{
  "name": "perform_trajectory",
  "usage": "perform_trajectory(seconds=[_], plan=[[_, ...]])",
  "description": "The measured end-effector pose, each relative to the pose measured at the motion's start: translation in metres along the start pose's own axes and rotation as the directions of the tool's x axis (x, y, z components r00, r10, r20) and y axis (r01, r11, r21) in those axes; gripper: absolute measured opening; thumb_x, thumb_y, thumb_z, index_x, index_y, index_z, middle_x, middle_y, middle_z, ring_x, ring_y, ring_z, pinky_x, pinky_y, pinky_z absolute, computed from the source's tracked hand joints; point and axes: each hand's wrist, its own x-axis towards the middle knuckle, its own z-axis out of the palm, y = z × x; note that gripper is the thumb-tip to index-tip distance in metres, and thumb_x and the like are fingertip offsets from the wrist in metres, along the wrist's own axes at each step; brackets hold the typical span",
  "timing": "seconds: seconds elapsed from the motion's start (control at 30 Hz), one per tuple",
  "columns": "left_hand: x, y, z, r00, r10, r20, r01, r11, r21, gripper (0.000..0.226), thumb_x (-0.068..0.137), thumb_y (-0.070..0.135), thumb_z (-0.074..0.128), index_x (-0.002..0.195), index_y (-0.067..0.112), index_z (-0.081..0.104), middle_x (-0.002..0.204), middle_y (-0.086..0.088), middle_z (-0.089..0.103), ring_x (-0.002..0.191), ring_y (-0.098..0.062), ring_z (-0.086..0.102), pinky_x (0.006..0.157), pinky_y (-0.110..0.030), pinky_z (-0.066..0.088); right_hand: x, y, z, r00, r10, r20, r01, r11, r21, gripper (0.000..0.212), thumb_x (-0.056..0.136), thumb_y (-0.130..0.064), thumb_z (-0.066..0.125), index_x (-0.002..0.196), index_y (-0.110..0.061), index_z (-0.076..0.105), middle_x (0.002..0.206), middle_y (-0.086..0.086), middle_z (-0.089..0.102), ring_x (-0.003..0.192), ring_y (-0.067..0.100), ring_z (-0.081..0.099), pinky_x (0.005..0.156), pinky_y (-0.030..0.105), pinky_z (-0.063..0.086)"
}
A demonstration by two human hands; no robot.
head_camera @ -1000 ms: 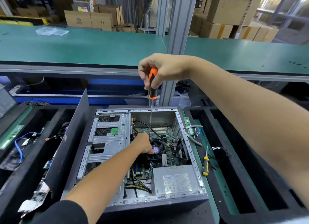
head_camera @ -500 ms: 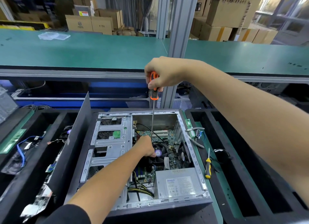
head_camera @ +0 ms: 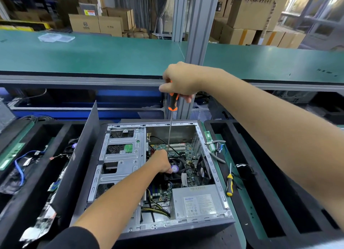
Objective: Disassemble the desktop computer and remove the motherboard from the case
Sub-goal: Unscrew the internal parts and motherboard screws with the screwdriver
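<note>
Now the right hand [head_camera: 181, 82] has turned on the long screwdriver [head_camera: 172, 107]: more of its orange-and-black handle is buried in the closed fist than a second ago. The shaft runs down into the open case [head_camera: 167, 230], where the left hand [head_camera: 161, 161] still curls beside the cooler fan [head_camera: 179, 167]; whether it pinches anything, I cannot tell. The green motherboard [head_camera: 178, 148] lies inside, cables crossing it, beside the grey power supply [head_camera: 197, 202].

At frame centre, the right hand [head_camera: 181, 81] grips a long orange-handled screwdriver [head_camera: 172, 107] upright, its shaft reaching down into the open computer case [head_camera: 210, 161]. The left hand [head_camera: 161, 161] rests inside, against the motherboard [head_camera: 188, 150] beside the fan.
</note>
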Motion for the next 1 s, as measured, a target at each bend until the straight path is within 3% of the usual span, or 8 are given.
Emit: perform_trajectory(seconds=[0.1,0.2,0.43,0.53,0.67,0.73,0.83,1.0], plan=[[-0.001,0.0,0.0,1.0,0.004,-0.009,-0.004,1.0,-0.002,0.056,0.074,0.032,0.081,0.112,-0.001,0.056,0.109,-0.013,0.062,0.083,-0.022,0.053,0.068,-0.026,0.045,-0.001,-0.004,-0.003,0.997,-0.067,0.031,0.066,0.998,0.019,0.02,0.097,-0.031,0.053,0.083,-0.016,0.053,0.043,-0.014,0.06,0.047,0.01,0.066,0.058,0.026,0.046],[-0.002,0.0,0.0,1.0,0.011,-0.016,-0.011,1.0,0.001,0.054,0.075,0.032,0.08,0.11,-0.002,0.058,0.107,-0.014,0.063,0.084,-0.023,0.055,0.068,-0.026,0.046,-0.001,-0.001,-0.004,0.989,-0.146,0.032,0.145,0.989,0.039,0.011,0.093,-0.028,0.06,0.094,-0.019,0.055,0.073,-0.009,0.066,0.059,0.009,0.069,0.067,0.029,0.049],[-0.004,0.001,0.001,0.999,0.044,-0.022,-0.044,0.999,0.017,0.054,0.075,0.031,0.08,0.112,-0.002,0.058,0.11,-0.013,0.063,0.097,-0.027,0.061,0.076,-0.029,0.049,-0.003,0.014,-0.007,0.989,-0.128,0.068,0.103,0.95,0.296,0.03,0.082,0.001,0.065,0.101,-0.017,0.05,0.097,0.009,0.066,0.076,0.019,0.066,0.063,0.028,0.056],[-0.004,0.001,0.001,0.999,0.049,-0.018,-0.049,0.999,0.01,0.055,0.075,0.029,0.08,0.115,-0.001,0.056,0.111,-0.013,0.062,0.098,-0.027,0.06,0.075,-0.028,0.048,-0.004,0.016,-0.002,0.996,-0.081,0.028,0.07,0.958,0.279,0.022,0.086,-0.014,0.066,0.102,-0.013,0.05,0.088,0.007,0.064,0.059,0.011,0.068,0.056,0.028,0.053],[-0.006,0.002,-0.001,0.999,0.048,-0.005,-0.048,0.999,0.025,0.052,0.076,0.029,0.079,0.113,-0.001,0.056,0.108,-0.013,0.063,0.089,-0.025,0.058,0.07,-0.027,0.047,0.0,0.01,-0.005,0.999,0.029,0.044,-0.024,0.994,-0.105,0.043,0.096,-0.049,0.045,0.095,-0.007,0.052,0.072,0.01,0.068,0.044,0.019,0.066,0.05,0.026,0.048],[-0.006,0.003,-0.002,0.999,0.045,0.0,-0.045,0.998,0.034,0.052,0.076,0.029,0.079,0.112,-0.001,0.057,0.106,-0.013,0.064,0.085,-0.024,0.057,0.069,-0.027,0.047,0.001,0.006,-0.007,0.996,0.051,0.067,-0.048,0.997,-0.055,0.047,0.101,-0.044,0.035,0.092,-0.002,0.054,0.061,0.012,0.069,0.044,0.021,0.066,0.044,0.021,0.046],[-0.006,0.003,-0.002,0.999,0.041,0.01,-0.042,0.998,0.041,0.052,0.075,0.029,0.079,0.111,-0.001,0.056,0.098,-0.01,0.061,0.081,-0.023,0.055,0.067,-0.027,0.046,-0.001,0.005,-0.005,0.993,-0.114,0.041,0.114,0.993,0.01,0.024,0.099,-0.031,0.046,0.088,-0.011,0.051,0.047,-0.009,0.063,0.045,0.007,0.064,0.06,0.029,0.049],[-0.006,0.002,-0.002,0.999,0.037,0.006,-0.037,0.999,0.033,0.055,0.076,0.031,0.079,0.113,-0.001,0.056,0.101,-0.011,0.06,0.082,-0.022,0.053,0.067,-0.026,0.045,-0.003,0.011,-0.01,0.973,-0.22,0.07,0.217,0.975,0.048,0.017,0.089,-0.014,0.063,0.098,-0.021,0.051,0.077,-0.008,0.065,0.067,0.006,0.069,0.062,0.028,0.046]])
